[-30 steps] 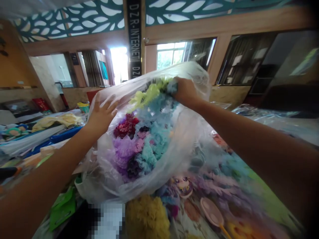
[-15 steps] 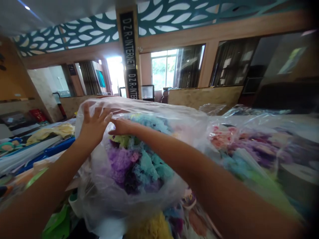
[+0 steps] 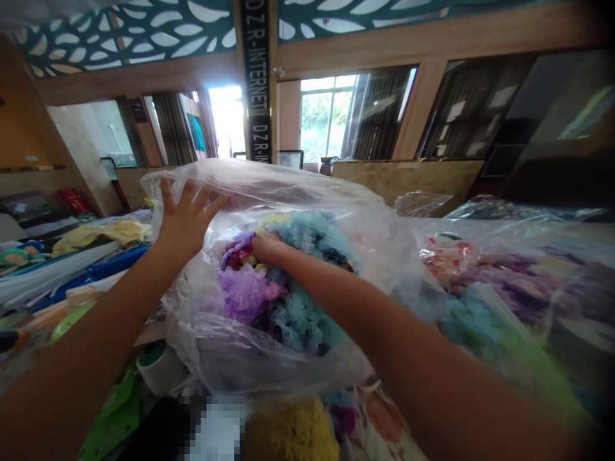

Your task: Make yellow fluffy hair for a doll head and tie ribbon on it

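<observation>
A large clear plastic bag [image 3: 221, 365] lies with its mouth facing me, full of ruffled, gauzy bundles in purple, aqua, yellow and dark red. Its upper side is lifted by my left hand [image 3: 185, 218], whose fingers are spread wide behind the thin film. My right hand [image 3: 266, 246] reaches into the bag among the bundles. Its fingers curl down beside a dark red and purple bundle [image 3: 239, 251], and their tips are hidden. Below that hand sits a lilac bundle [image 3: 245, 294], with an aqua bundle [image 3: 307, 317] to its right.
Another clear bag of colourful soft pieces [image 3: 509, 282] stands on the right. Folded cloths, including a yellow one [image 3: 103, 235], lie at the left. A white roll [image 3: 161, 368], a green piece [image 3: 113, 416] and a yellow fluffy bundle [image 3: 293, 432] are close to me.
My right hand has moved away from my left hand, rightward and deeper among the bundles. My left hand has spread its fingers, and the bag's upper side stands higher. The view has tilted down slightly.
</observation>
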Tool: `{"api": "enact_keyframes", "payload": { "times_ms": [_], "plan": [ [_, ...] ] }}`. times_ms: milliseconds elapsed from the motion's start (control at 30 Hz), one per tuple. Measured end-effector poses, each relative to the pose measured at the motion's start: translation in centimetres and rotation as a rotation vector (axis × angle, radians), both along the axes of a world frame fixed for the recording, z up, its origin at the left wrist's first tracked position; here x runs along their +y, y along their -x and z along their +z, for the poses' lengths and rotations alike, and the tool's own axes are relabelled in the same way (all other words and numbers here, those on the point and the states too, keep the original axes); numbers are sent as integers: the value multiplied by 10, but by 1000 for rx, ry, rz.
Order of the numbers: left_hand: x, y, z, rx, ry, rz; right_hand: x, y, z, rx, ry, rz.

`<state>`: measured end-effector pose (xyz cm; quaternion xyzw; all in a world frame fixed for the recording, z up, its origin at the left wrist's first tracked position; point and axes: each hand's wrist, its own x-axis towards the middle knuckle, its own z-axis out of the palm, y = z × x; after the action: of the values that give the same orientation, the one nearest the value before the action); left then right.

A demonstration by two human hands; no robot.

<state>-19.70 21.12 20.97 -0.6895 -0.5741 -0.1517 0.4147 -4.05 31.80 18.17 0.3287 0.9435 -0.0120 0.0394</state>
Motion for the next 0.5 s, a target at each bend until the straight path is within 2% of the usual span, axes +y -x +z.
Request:
{"api": "enact_keyframes", "payload": {
  "times_ms": [100,167,233,300,367,500],
  "plan": [
    [-2,7,-5,-9,27,-3,-14,-32,34,37,-197,-94],
    [-3,11,-7,-16,43,-4,-28,-67,57,43,-254,-74],
    [-2,10,-8,-23,71,-12,-46,-106,71,4,-264,-39],
    [0,6,-8,-26,100,-15,-66,-140,72,-213,-189,-5],
    [1,-3,-7,-11,113,-23,-82,-163,62,-342,-178,54],
    [-5,-28,-3,34,120,-91,-97,-172,40,-371,-199,202]
  ]
}}
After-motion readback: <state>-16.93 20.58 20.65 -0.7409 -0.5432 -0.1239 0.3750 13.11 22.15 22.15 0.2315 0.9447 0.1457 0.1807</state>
